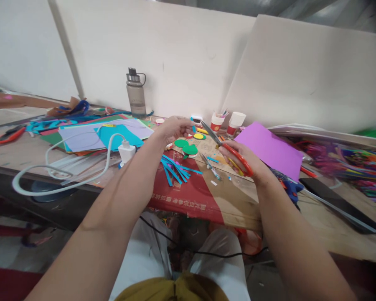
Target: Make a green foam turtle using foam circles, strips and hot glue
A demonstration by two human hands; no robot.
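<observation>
My right hand [242, 161] grips red-handled scissors [225, 146], blades pointing up and left toward my other hand. My left hand [174, 127] is raised over the table with fingers pinched on a small blue paper piece [194, 128] right at the scissor tips. Below the hands lie several cut blue paper strips [175, 169] on a red and tan board [203, 194]. Green paper circles [186, 146] and a yellow one [198, 136] sit just past the strips.
A purple sheet [269, 148] lies to the right, paper cups [235, 123] behind it. A white charger [126, 151] with a looping cable, stacked coloured paper [103, 136], a grey bottle [135, 94], a blue glue gun [290, 188], a black phone [338, 202] and craft sticks [357, 167] crowd the table.
</observation>
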